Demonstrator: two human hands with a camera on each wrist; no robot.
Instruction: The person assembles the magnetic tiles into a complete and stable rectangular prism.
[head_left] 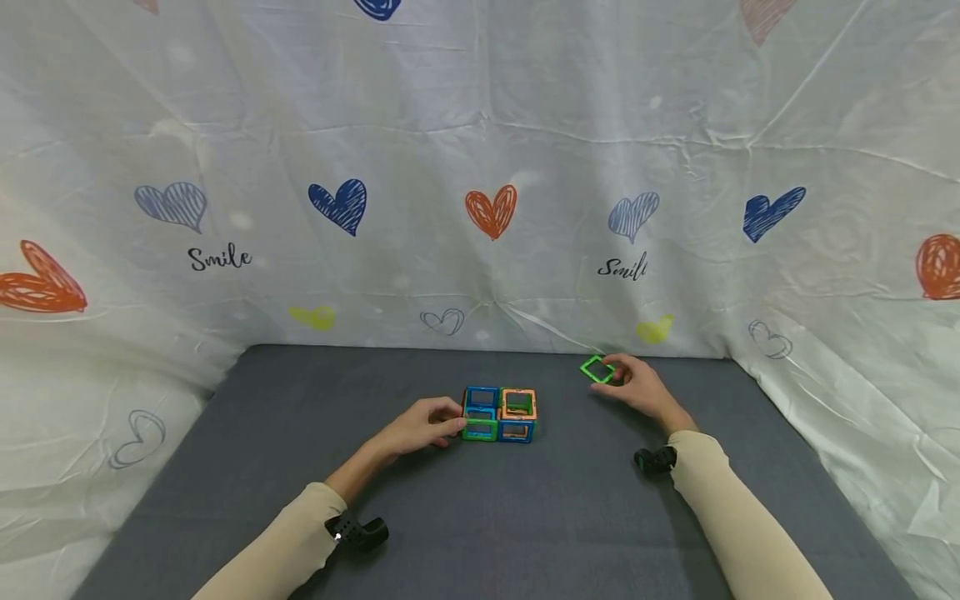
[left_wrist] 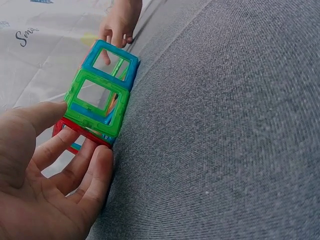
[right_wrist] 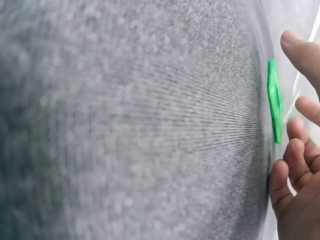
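Note:
A block of magnetic tiles [head_left: 498, 414] with blue, green and orange square frames stands near the table's middle. My left hand [head_left: 422, 427] holds its left end: in the left wrist view the thumb touches the edge of a green tile [left_wrist: 92, 121] and curled fingers rest against a red tile [left_wrist: 85, 131]. Farther back on the right, a single green square magnetic tile [head_left: 589, 376] lies by my right hand [head_left: 636, 387]. From the right wrist, this loose tile [right_wrist: 275, 102] shows edge-on near the thumb and index finger, with the fingers loosely bent and no pinch visible.
A dark grey cloth covers the table [head_left: 480, 517]. Behind and beside it hangs a white curtain [head_left: 420, 158] printed with hearts and words. Black straps with small devices [head_left: 363, 533] sit on both wrists.

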